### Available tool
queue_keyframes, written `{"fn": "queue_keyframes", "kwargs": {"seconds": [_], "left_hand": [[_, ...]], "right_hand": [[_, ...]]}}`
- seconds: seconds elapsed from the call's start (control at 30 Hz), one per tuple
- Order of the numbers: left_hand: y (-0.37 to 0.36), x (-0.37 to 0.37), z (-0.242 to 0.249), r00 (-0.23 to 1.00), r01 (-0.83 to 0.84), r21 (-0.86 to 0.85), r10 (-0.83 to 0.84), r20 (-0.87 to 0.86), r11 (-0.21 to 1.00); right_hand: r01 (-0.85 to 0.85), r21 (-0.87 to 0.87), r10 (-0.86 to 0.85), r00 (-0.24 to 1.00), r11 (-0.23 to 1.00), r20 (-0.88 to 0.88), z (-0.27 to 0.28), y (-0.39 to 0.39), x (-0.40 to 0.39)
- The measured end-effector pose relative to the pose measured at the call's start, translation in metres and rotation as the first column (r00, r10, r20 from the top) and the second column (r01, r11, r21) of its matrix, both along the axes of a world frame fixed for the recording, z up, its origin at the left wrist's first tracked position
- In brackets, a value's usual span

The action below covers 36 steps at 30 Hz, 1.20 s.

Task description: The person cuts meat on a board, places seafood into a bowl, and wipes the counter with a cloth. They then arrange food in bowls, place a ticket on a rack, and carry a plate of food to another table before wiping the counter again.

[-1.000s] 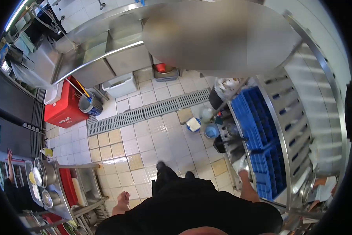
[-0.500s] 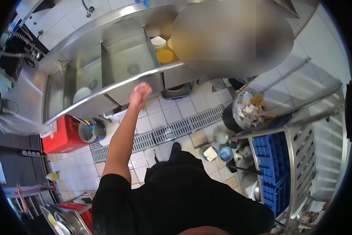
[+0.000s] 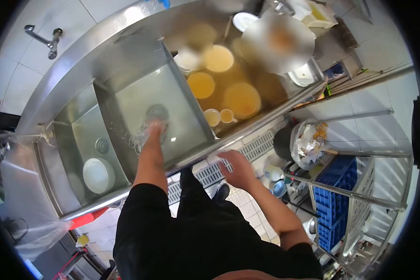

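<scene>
My left hand (image 3: pixel 155 130) is dipped into the water of the middle sink basin (image 3: pixel 126 100), near its drain, with splashes around it. The water hides its fingers, so I cannot see whether they hold anything. My right hand (image 3: pixel 238 169) hovers just in front of the sink's front rim (image 3: pixel 266 119), fingers apart and nothing in it. In the right basin's brown water lie several round dishes, among them a yellowish plate (image 3: pixel 242 100) and a small cup (image 3: pixel 227 115). A stack of white plates (image 3: pixel 98 175) sits in the left basin.
A bin lined with a clear bag (image 3: pixel 308 142) holds food waste at the right. Beside me stands a metal rack (image 3: pixel 369 196) with blue crates (image 3: pixel 334 200). A red container (image 3: pixel 86 218) stands below the left basin. A wall tap (image 3: pixel 51 43) is at the upper left.
My left hand has moved from in front of the sink down into the middle basin's water. My right hand has come into view. The view has moved closer to the sink.
</scene>
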State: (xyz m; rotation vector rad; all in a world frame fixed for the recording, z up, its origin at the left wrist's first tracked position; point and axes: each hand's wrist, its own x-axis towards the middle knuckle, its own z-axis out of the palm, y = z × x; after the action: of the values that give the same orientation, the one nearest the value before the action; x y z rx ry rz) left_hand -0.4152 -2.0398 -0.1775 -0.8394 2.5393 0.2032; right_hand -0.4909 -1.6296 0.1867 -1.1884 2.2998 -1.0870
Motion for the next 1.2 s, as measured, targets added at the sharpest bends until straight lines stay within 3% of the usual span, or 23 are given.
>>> {"fn": "queue_keyframes", "kwargs": {"seconds": [0.07,0.1,0.23,0.3,0.33,0.4,0.43,0.47,0.5,0.57,0.6,0.63,0.67,0.7,0.77,0.83,0.87,0.97,1.03,1.07,1.1,1.17,1.2], "left_hand": [[0.010,-0.092,0.111,0.973,-0.201,0.196,0.220,-0.077,0.960],[0.000,-0.104,0.091,0.864,0.160,0.043,-0.119,-0.488,0.986],[0.015,-0.090,0.130,0.957,-0.088,0.170,0.131,-0.261,0.981],[0.015,-0.036,0.137,0.947,0.201,-0.081,-0.215,-0.240,0.976],[0.010,-0.008,0.146,0.904,0.142,-0.028,-0.141,-0.403,0.989],[-0.001,0.053,0.129,0.911,-0.124,-0.223,0.022,-0.411,0.967],[-0.019,0.077,0.117,0.927,-0.108,-0.045,0.085,-0.366,0.993],[-0.044,0.114,0.062,0.935,0.296,-0.295,-0.339,-0.108,0.909],[-0.050,0.104,0.052,0.964,0.096,-0.075,-0.074,0.254,0.993],[-0.071,0.060,0.021,0.862,0.359,0.112,-0.375,0.340,0.927],[-0.073,0.020,0.026,0.873,0.451,-0.008,-0.440,0.209,0.892],[-0.095,-0.010,-0.006,0.641,0.491,-0.236,-0.531,-0.555,0.839],[-0.071,-0.086,0.057,0.738,0.316,0.065,-0.203,-0.643,0.947],[-0.056,-0.149,0.111,0.839,0.322,0.137,-0.215,-0.501,0.937],[-0.020,-0.236,0.191,0.728,0.420,0.333,-0.094,-0.679,0.844],[-0.007,-0.325,0.207,0.340,0.658,-0.286,-0.613,-0.713,0.697],[0.009,-0.355,0.226,0.115,0.590,-0.592,-0.784,-0.610,0.548],[0.283,-0.316,0.248,0.050,0.754,-0.321,-0.536,-0.843,0.574],[0.446,-0.245,0.257,0.053,0.881,-0.197,-0.504,-0.862,0.430],[0.516,-0.209,0.259,0.051,0.928,-0.150,-0.516,-0.855,0.341],[0.579,-0.172,0.259,0.046,0.959,-0.112,-0.532,-0.845,0.261],[0.689,-0.100,0.252,0.032,0.993,-0.040,-0.595,-0.803,0.109],[0.736,-0.068,0.248,0.013,0.999,-0.012,-0.627,-0.779,0.036]], "right_hand": [[-0.241,0.141,0.238,0.971,0.960,0.034,-0.034,-0.100,-0.009],[-0.348,0.325,0.344,0.936,0.879,0.073,-0.060,-0.139,-0.012],[-0.395,0.774,0.606,0.795,0.496,0.017,-0.199,-0.220,-0.035],[-0.413,0.797,0.428,0.877,0.441,0.218,-0.276,-0.221,-0.048],[-0.424,0.802,0.316,0.897,0.421,0.309,-0.296,-0.220,-0.052],[-0.299,0.734,0.115,0.950,0.609,0.291,-0.282,-0.216,-0.053],[-0.203,0.699,-0.002,0.960,0.686,0.280,-0.261,-0.213,-0.055],[-0.312,0.717,0.114,0.943,0.623,0.312,-0.237,-0.222,-0.059],[-0.414,0.722,0.227,0.910,0.555,0.347,-0.215,-0.231,-0.064],[-0.202,0.352,0.194,0.979,0.914,0.058,-0.178,-0.223,-0.062],[-0.086,0.490,-0.004,0.983,0.868,0.181,-0.086,-0.215,-0.077],[-0.053,0.417,0.044,0.999,0.907,0.030,-0.057,-0.196,-0.087],[0.095,0.416,-0.118,0.993,0.904,0.030,-0.016,-0.173,-0.091],[0.209,0.407,-0.220,0.975,0.889,-0.020,0.014,-0.142,-0.096],[0.399,0.388,-0.391,0.915,0.831,-0.103,0.035,-0.069,-0.097],[0.530,0.387,-0.499,0.846,0.754,-0.187,0.015,0.028,-0.086],[0.609,0.342,-0.540,0.793,0.716,-0.282,0.011,0.088,-0.062],[0.835,0.159,-0.659,0.520,0.527,-0.544,-0.100,0.270,0.048],[0.807,0.495,-0.886,0.441,0.323,-0.142,-0.115,0.378,0.185],[0.793,0.574,-0.908,0.373,0.204,-0.193,-0.149,0.428,0.262],[0.808,0.587,-0.999,-0.027,-0.049,-0.047,-0.166,0.466,0.354],[0.663,0.679,-0.908,-0.419,-0.314,-0.012,-0.197,0.507,0.553],[0.462,0.687,-0.582,-0.810,-0.561,0.070,-0.175,0.494,0.642]]}}
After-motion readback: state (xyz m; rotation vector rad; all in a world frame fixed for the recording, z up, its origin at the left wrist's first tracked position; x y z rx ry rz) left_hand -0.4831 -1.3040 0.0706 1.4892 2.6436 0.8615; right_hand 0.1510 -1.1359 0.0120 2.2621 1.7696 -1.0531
